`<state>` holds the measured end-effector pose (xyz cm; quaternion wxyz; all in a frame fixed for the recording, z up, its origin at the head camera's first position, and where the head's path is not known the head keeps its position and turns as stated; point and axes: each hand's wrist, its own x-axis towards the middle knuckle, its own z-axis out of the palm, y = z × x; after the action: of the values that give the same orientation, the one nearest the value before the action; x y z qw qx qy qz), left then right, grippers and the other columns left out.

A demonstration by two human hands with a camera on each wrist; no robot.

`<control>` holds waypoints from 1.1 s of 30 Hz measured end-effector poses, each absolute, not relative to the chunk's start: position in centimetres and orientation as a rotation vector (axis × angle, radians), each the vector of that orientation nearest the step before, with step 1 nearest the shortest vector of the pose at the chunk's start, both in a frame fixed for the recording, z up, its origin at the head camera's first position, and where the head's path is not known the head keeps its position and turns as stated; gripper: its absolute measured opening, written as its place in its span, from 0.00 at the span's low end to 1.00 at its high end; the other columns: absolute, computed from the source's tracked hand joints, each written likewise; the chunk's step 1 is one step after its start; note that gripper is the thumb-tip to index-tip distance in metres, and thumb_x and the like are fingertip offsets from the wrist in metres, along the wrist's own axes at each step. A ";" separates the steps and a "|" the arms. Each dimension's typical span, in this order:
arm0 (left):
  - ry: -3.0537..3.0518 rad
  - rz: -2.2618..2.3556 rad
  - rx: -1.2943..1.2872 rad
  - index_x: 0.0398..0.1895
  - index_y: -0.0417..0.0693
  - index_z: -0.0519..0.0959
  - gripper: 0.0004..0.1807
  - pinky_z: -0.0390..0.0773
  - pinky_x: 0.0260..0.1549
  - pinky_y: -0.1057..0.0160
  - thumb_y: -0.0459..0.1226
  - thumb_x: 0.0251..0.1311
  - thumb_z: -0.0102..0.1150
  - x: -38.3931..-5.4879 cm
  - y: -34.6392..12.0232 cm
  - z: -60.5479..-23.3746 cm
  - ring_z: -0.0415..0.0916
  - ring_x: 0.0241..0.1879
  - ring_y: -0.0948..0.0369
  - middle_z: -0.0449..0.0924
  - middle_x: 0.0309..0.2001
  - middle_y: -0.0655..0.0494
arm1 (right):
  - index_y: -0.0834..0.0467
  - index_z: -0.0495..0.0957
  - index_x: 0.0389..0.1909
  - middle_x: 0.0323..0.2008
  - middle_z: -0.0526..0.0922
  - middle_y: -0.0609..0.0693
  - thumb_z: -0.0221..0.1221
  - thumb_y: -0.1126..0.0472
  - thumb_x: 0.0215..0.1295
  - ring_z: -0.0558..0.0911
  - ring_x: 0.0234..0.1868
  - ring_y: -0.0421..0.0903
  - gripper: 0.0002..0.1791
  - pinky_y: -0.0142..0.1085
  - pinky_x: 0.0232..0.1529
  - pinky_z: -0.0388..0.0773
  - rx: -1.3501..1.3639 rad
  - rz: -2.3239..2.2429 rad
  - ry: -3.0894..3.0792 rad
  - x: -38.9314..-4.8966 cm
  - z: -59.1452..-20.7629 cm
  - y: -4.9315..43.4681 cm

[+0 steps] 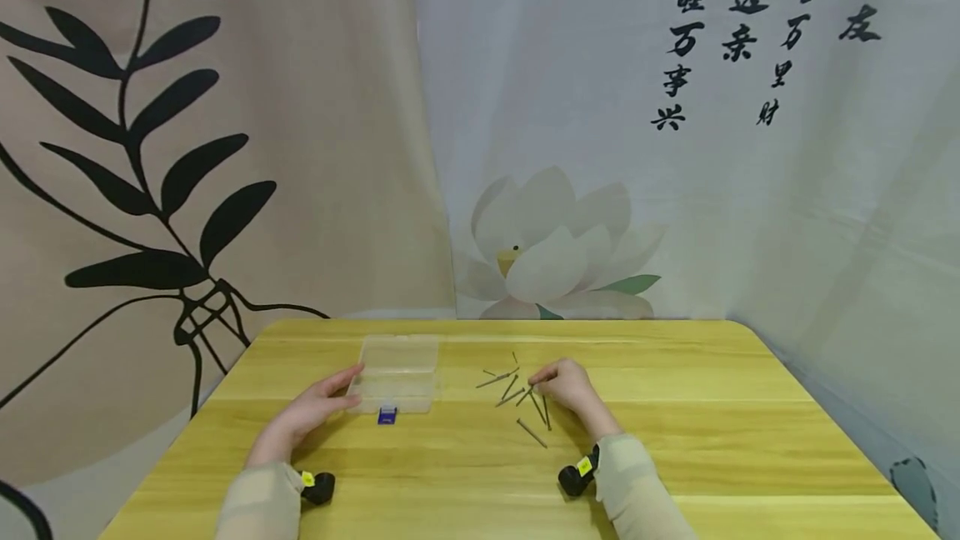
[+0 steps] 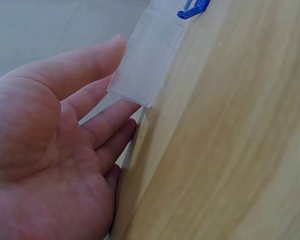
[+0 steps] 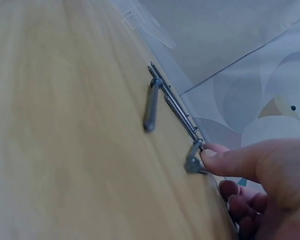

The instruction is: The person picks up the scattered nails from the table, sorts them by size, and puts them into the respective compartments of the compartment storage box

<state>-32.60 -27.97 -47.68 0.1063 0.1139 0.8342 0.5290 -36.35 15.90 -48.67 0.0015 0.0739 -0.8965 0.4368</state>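
Observation:
On the left side of the table is a clear plastic compartment box (image 1: pixel 399 361) with a blue clasp (image 1: pixel 386 416). My left hand (image 1: pixel 318 402) touches the box's left end with its thumb and nearly straight fingers. In the left wrist view, the thumb of the left hand (image 2: pixel 55 130) is at the box's upper edge and the fingers are at its end wall. My right hand (image 1: pixel 567 386) pinches a grey metal nail (image 3: pixel 196 148) between thumb and forefinger, at the edge of a loose pile. Several other nails (image 1: pixel 532 433) lie scattered to its left and front.
The wooden table (image 1: pixel 450 490) has rounded far corners, and a printed curtain (image 1: pixel 337 148) hangs right behind it. Small black cameras sit at both wrists. Between the box and the nails runs a strip of tabletop.

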 end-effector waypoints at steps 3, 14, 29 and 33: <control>2.457 1.566 0.321 0.76 0.42 0.53 0.37 0.44 0.65 0.35 0.40 0.68 0.56 -32.5 -28.1 -47.9 0.39 0.72 0.38 0.45 0.75 0.37 | 0.57 0.87 0.30 0.34 0.85 0.49 0.65 0.69 0.58 0.80 0.40 0.48 0.05 0.45 0.42 0.77 0.238 1.364 -2.823 -36.2 -48.8 15.9; 2.465 1.547 0.325 0.76 0.43 0.53 0.36 0.43 0.65 0.33 0.40 0.69 0.55 -32.5 -28.4 -48.0 0.39 0.72 0.38 0.45 0.75 0.37 | 0.60 0.86 0.30 0.34 0.83 0.49 0.63 0.71 0.58 0.78 0.37 0.45 0.05 0.44 0.42 0.76 0.367 1.290 -2.818 -36.0 -48.8 16.0; 2.463 1.549 0.301 0.76 0.45 0.53 0.37 0.44 0.65 0.33 0.41 0.69 0.55 -32.4 -28.2 -47.8 0.38 0.73 0.38 0.46 0.75 0.39 | 0.65 0.82 0.38 0.39 0.78 0.53 0.56 0.69 0.67 0.75 0.37 0.47 0.06 0.42 0.40 0.74 0.461 1.398 -2.833 -36.4 -48.3 16.7; 2.467 1.537 0.297 0.76 0.44 0.53 0.36 0.44 0.65 0.33 0.41 0.69 0.55 -32.4 -28.1 -47.7 0.38 0.73 0.38 0.46 0.75 0.39 | 0.64 0.81 0.40 0.39 0.81 0.52 0.56 0.67 0.69 0.76 0.36 0.46 0.07 0.41 0.36 0.75 0.401 1.403 -2.834 -36.6 -48.2 16.9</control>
<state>-32.43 -28.11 -47.71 0.1095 0.1010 0.8393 0.5229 -36.58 16.86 -48.24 -0.0232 0.1257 -0.8888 0.4401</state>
